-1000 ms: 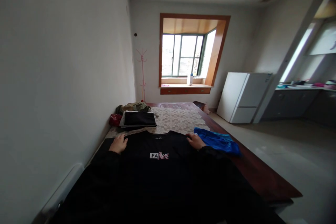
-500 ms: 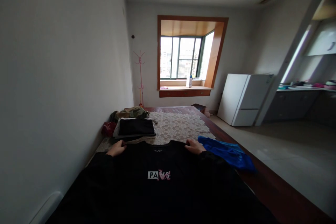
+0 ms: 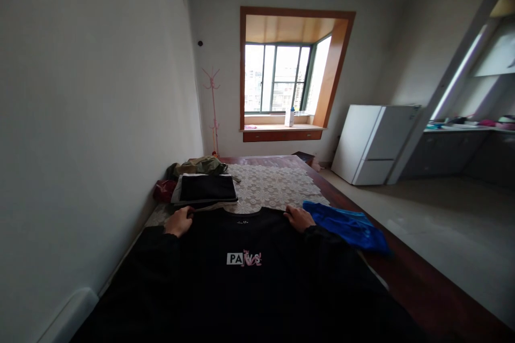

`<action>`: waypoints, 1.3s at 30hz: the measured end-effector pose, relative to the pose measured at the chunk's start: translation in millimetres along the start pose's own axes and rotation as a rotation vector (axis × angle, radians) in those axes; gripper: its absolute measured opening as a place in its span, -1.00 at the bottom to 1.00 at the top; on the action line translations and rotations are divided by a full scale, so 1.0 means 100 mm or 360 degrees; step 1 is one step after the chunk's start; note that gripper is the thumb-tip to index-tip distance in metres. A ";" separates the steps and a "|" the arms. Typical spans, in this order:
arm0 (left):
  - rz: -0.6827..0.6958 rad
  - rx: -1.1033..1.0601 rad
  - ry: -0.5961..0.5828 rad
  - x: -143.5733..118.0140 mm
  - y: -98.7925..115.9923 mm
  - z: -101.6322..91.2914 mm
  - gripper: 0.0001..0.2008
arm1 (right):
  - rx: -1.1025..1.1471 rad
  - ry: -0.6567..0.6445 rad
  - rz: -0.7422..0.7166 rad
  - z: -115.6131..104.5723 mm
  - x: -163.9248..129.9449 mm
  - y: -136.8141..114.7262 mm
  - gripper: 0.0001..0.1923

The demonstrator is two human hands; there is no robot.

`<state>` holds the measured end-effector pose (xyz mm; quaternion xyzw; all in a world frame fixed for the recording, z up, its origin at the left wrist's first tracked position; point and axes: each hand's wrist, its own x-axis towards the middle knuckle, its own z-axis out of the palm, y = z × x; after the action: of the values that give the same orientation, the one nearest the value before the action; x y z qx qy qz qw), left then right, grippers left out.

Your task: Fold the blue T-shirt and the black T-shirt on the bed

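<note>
Slightly shifted hands, fingertips under black shirt [image 3: 241,268]

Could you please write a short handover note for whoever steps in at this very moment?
Left hand grips the left shoulder of the black T-shirt; right hand grips the right shoulder.
The shirt lies spread flat, print up, collar toward the window, on the table.
Done: a folded dark garment sits on a stack beyond the left hand.
Left: the black shirt is not yet folded; a crumpled blue garment lies beside the right hand, and loose clothes lie behind the stack.
</note>
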<state>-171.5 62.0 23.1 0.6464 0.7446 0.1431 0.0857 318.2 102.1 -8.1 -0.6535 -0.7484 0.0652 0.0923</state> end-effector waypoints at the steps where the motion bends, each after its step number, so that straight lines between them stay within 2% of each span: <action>1: 0.0005 0.0016 0.0005 0.00 0.01 -0.01 -0.65 | -0.0022 0.0002 0.0004 0.01 -0.01 0.00 -0.81; 7: 0.0057 0.0194 -0.0067 0.00 0.09 -0.06 -0.70 | -0.0119 -0.0019 -0.0005 -0.08 -0.02 -0.03 -0.77; 10: 0.0090 0.0312 -0.0104 -0.01 0.23 -0.02 -0.62 | -0.0156 -0.0006 -0.0026 -0.14 -0.05 -0.14 -0.69; 14: 0.0209 0.0392 -0.0144 -0.08 0.54 0.16 -0.53 | -0.0142 -0.0049 -0.0129 -0.08 -0.13 -0.44 -0.48; 19: 0.0365 0.0353 -0.0203 -0.26 0.84 0.46 -0.46 | -0.0099 -0.0218 -0.0099 0.20 -0.28 -0.80 -0.27; 23: 0.0357 0.0310 -0.0195 -0.38 0.86 0.54 -0.36 | -0.0072 -0.0225 -0.0032 0.31 -0.37 -0.87 -0.23; 32: 0.0411 0.0245 -0.0164 -0.42 0.85 0.49 -0.34 | 0.0067 -0.0146 -0.0059 0.31 -0.39 -0.83 -0.21; 36: 0.0417 0.0195 -0.0151 -0.43 0.85 0.50 -0.34 | 0.0142 -0.0047 -0.0082 0.31 -0.40 -0.82 -0.26; 39: 0.0403 0.0185 -0.0075 -0.45 0.85 0.47 -0.39 | 0.0271 0.0090 -0.0160 0.28 -0.41 -0.80 -0.33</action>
<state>-70.0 33.2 3.5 0.7422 0.6618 0.0943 0.0468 240.4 50.9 -20.6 -0.6065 -0.7691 0.1053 0.1718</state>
